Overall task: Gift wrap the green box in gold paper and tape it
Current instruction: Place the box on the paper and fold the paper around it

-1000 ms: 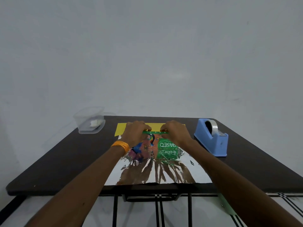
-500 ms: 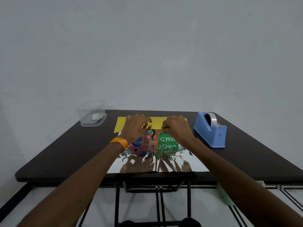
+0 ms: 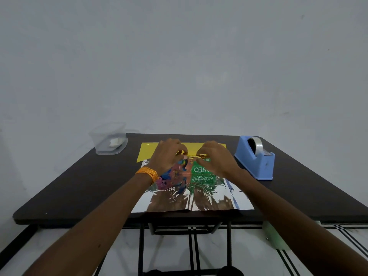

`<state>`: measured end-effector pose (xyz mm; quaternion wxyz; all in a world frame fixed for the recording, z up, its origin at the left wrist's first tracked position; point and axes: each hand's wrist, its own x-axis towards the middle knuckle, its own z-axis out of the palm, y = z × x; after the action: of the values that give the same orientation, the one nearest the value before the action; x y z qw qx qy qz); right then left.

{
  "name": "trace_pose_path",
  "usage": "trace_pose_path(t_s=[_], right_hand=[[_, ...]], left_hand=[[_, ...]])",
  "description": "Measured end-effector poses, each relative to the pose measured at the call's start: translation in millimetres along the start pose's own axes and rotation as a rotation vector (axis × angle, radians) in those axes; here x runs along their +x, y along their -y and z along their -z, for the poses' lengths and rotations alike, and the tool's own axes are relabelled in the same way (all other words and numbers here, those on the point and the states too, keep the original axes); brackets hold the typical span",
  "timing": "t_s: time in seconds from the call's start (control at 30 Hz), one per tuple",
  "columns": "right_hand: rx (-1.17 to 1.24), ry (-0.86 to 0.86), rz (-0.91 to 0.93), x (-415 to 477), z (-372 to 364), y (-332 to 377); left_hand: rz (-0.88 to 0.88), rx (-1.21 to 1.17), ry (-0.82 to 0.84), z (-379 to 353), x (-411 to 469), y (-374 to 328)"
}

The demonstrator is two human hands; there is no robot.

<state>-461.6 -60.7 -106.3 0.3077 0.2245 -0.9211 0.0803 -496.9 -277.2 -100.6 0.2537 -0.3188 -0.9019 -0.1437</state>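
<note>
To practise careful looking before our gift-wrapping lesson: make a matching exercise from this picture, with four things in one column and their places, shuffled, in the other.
Things:
1 tape dispenser
2 plastic tub
3 bangle
4 green box

Places:
A just behind the left hand
B far left corner of the table
C right side of the table
D on the shiny paper, partly under the right hand

Pairs: 1-C; 2-B; 3-A; 4-D
</note>
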Motion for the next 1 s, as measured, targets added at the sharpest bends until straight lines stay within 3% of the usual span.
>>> trace_pose_path(t_s=[0.2,0.47,0.57,0.67,0.73,0.83,1.0], right_hand=[[-0.004,0.118,-0.042,12,12,1],[0.053,0.088,-0.119,10,7,6],[0.176,0.094,-0.194,4,9,-3],[0.453,-0.13,-0.486,-8,15,-18],[0.497,-0.19,-0.688,-17,18,-32],[0.571,-0.062,-0.92,-29,20,-48],[1.093,-0.013,-1.248,-34,13,-45]], left_hand=[[-0.022,-0.003,0.028,4,4,-1],[-0.068,0.133,0.052,-4,10,-16],[-0.04,0.082,0.051,-6,10,-15],[-0.035,0.069,0.053,-6,10,-14],[-0.029,0.064,0.048,-6,10,-14],[-0.02,0.037,0.048,-7,10,-14],[-0.008,0.035,0.053,-6,9,-16]])
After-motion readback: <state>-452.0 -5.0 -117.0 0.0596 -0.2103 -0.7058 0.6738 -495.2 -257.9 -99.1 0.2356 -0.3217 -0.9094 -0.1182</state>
